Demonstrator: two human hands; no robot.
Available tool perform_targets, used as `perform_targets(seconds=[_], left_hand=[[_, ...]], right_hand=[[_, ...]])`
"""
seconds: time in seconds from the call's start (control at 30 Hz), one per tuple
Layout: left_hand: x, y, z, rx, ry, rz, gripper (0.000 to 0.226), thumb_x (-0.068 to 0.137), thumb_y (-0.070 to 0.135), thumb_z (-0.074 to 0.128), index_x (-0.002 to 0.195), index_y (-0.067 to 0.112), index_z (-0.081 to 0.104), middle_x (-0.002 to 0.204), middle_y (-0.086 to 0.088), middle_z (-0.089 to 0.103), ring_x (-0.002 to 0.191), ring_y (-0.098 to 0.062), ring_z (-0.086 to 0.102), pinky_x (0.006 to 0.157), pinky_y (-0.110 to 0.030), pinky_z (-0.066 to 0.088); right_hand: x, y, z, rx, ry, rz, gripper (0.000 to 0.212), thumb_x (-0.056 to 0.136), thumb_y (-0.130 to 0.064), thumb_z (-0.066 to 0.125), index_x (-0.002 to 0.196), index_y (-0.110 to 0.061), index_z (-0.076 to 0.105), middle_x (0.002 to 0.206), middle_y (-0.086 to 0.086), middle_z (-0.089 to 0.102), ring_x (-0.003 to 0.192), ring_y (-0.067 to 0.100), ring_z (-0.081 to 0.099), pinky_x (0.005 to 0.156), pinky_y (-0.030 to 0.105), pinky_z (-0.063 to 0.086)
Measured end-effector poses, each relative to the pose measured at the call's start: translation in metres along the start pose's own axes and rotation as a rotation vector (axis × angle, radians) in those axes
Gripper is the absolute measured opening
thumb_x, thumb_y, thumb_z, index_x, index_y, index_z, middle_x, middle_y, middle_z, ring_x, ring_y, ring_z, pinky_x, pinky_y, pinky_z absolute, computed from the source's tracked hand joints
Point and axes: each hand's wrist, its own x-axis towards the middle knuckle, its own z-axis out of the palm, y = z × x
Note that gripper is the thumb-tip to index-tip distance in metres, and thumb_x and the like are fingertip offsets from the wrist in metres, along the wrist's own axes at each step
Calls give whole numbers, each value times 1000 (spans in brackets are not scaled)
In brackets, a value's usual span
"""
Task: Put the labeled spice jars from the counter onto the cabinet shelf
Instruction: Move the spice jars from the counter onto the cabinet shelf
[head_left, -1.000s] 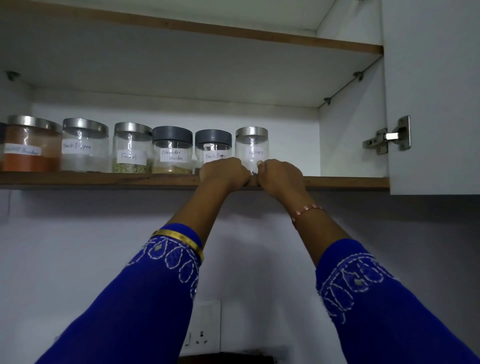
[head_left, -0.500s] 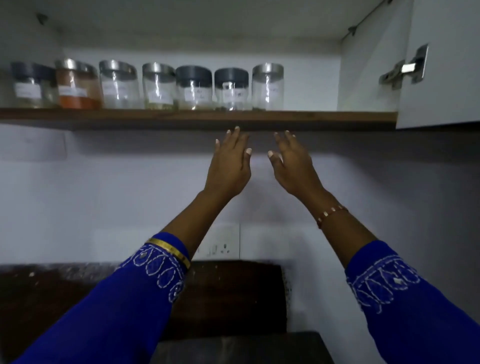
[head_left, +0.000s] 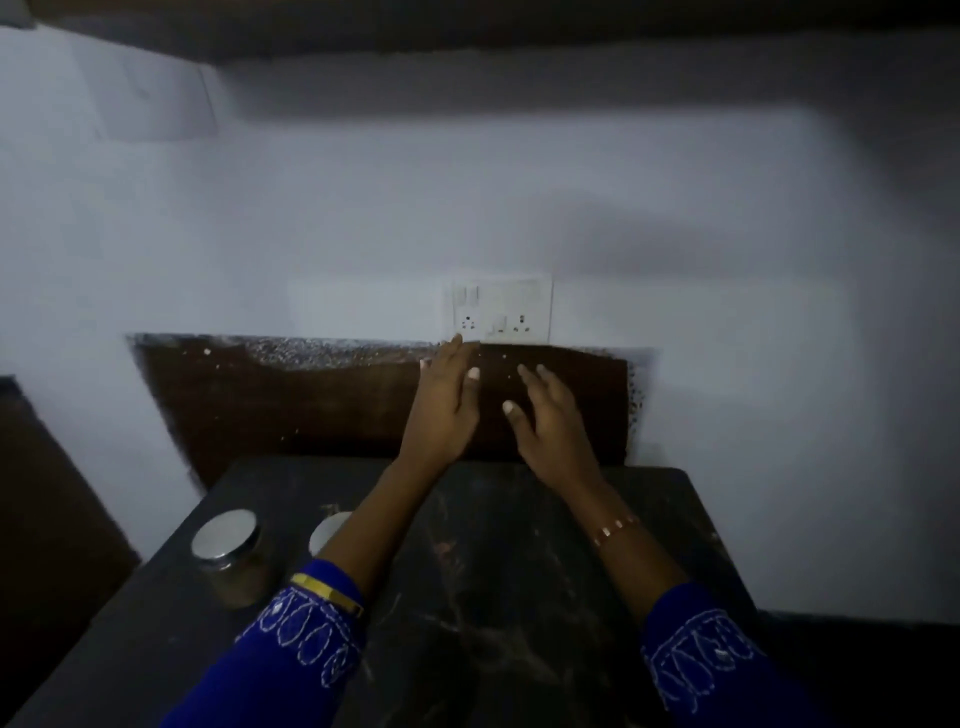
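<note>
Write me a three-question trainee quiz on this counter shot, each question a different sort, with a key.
1. True or false: the left hand is holding a spice jar.
2. Multiple choice: the jar with the silver lid stands on the dark counter at A) the person's left, B) the person's right, C) between the hands.
3. Fill in: a second lid shows partly hidden behind the left ____.

Key: 1 false, both the left and the right hand are open and empty. 2 A. 3 forearm.
</note>
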Motion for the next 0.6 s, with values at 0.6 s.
perform_targets(seconds=[0.6], left_hand=[[-122,-186,-83,-218,-79,-525,37,97,13,38,133,8,44,141,-11,45,131,-21,40,105,-27,31]], right_hand=[[-81,-67,211,11,-432,251,64,90,-39,53,146,-26,25,154,3,21,140,21,25,113,41,31]])
